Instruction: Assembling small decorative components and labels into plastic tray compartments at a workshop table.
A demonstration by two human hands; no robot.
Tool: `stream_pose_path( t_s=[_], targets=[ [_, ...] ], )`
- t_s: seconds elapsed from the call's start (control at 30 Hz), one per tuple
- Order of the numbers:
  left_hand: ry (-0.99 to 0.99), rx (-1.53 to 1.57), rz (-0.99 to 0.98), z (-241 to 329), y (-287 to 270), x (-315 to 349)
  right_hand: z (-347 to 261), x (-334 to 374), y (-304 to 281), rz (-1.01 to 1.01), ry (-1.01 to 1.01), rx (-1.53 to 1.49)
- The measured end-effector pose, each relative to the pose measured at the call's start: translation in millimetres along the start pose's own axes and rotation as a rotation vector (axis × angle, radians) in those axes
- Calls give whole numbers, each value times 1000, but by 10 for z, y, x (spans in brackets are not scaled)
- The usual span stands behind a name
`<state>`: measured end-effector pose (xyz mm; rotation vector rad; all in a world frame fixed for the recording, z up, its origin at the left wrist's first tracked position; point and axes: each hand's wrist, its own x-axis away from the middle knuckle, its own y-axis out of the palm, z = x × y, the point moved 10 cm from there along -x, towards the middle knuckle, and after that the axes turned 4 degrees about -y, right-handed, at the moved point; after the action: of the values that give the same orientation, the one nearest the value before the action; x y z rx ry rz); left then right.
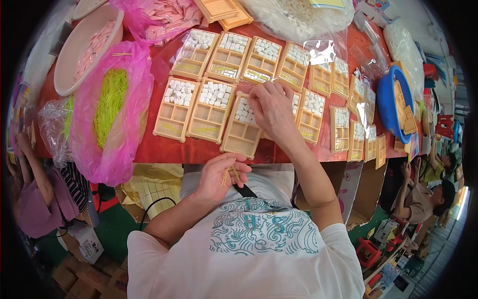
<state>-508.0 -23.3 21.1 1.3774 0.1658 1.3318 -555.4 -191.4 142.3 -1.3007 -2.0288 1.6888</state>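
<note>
My left hand (pixel 218 175) is palm up at the table's front edge, its curled fingers holding a few thin yellow sticks (pixel 225 178). Over the front row of tan compartment trays, my right hand (pixel 274 110) reaches with bent fingers drawn together. Its fingertips are hidden, so what they hold, if anything, cannot be seen. Below that hand, one tray (pixel 242 135) sits nearest me, partly covered, with small white blocks in its top compartment. Left of it, another tray (pixel 204 130) holds white blocks above and a few yellow sticks at its bottom.
A pink plastic bag (pixel 82 144) full of yellow-green sticks lies at left, beside a pale basin (pixel 62 65) of pink pieces. A big clear bag (pixel 294 17) of white blocks lies at the back. At right, a blue basin (pixel 386 107) holds tan trays. Other people sit at both sides.
</note>
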Motion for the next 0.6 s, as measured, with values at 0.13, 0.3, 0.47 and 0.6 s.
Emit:
stream_pose_path(
  t_s=[0.13,0.3,0.47,0.6],
  targets=[
    [11,4,-10,19,12,6,-43,72,194,-176,22,-144],
    [24,-3,-22,18,17,-1,-71,45,101,-110,16,-138],
    [24,-24,-4,21,8,18,-146,53,220,-138,-8,-42],
    [28,-19,-21,15,15,10,-120,87,246,-122,-7,-33]
  ],
)
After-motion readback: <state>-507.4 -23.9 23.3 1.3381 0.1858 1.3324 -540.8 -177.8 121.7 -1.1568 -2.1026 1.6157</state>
